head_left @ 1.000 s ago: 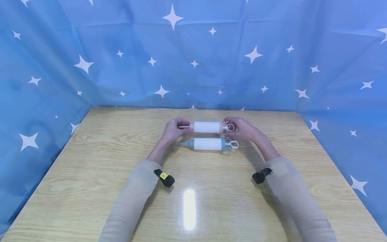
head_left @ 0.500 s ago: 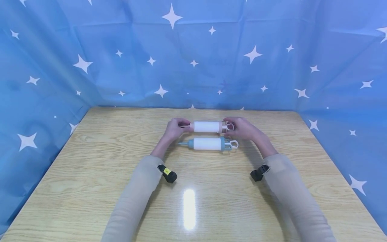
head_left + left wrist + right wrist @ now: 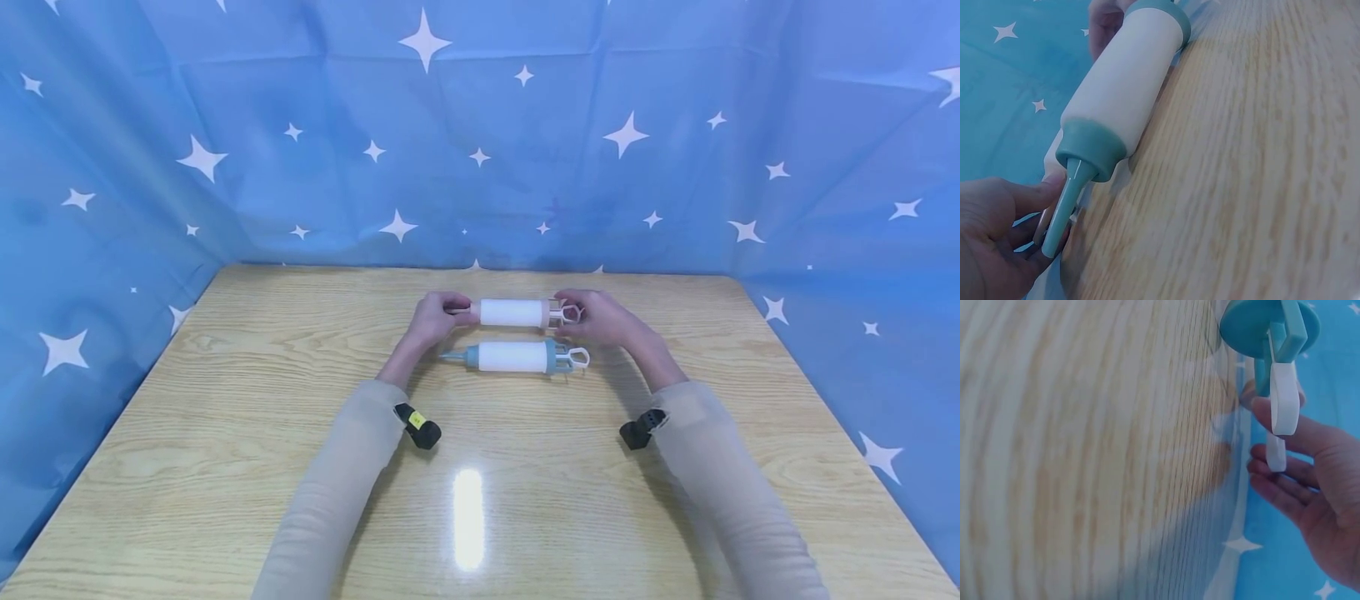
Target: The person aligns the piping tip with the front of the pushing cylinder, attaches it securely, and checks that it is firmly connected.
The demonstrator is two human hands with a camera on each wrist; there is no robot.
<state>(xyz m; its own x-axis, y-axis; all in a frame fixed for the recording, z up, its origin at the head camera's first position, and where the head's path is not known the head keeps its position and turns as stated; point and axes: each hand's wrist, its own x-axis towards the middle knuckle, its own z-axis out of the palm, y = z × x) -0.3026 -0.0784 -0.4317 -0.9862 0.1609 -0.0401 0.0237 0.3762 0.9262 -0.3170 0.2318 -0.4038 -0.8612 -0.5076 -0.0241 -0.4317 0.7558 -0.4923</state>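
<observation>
Two large syringes with white barrels lie side by side, their nozzles pointing left. Farther back is the pink-ended syringe (image 3: 512, 312), with my left hand (image 3: 435, 318) pinching its nozzle end between thumb and fingers. At its other end, my right hand (image 3: 600, 318) holds the collar by the ring-shaped plunger handle. Nearer to me rests the teal-ended syringe (image 3: 513, 357), which neither hand appears to grip. In the left wrist view, the teal nozzle (image 3: 1065, 209) covers part of my left fingers. The right wrist view has the near syringe's white handle (image 3: 1285, 400) partly covering my right fingers.
The syringes are on a wood-grain table (image 3: 300, 467) with a bright light reflection at the front. A blue curtain (image 3: 337, 133) with white stars hangs behind the table's far edge and along both sides. Small black cameras (image 3: 424, 432) sit on both sleeves.
Both wrists have shifted slightly forward and inward. The hands stay at the two ends of the pink-ended syringe, and the teal-ended one has not visibly moved.
</observation>
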